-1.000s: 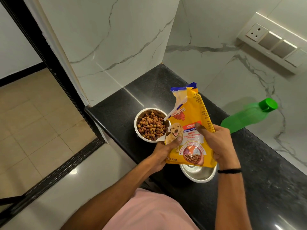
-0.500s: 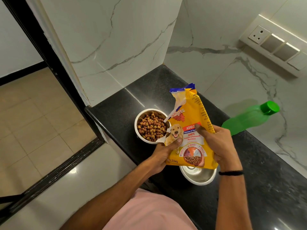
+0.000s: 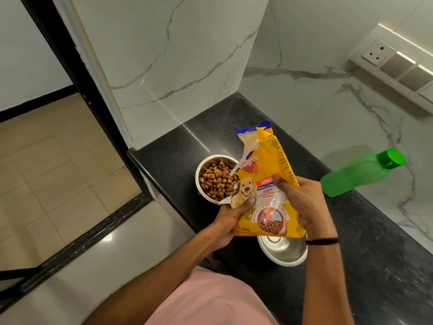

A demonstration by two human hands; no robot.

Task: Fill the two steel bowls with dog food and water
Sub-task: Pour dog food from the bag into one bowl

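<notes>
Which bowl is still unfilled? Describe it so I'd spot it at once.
Start at the black counter in the marble corner. At its end nearest the person, partly hidden by the yellow dog food bag, sits the empty steel bowl. The other steel bowl holds brown kibble; this one shows bare shiny metal.

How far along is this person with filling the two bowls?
Food looks done: the far steel bowl is full of kibble. In hand: the left hand and right hand hold the yellow food bag upright. Left: the near steel bowl looks empty, and the green bottle sits capped and untouched, so water remains.
</notes>
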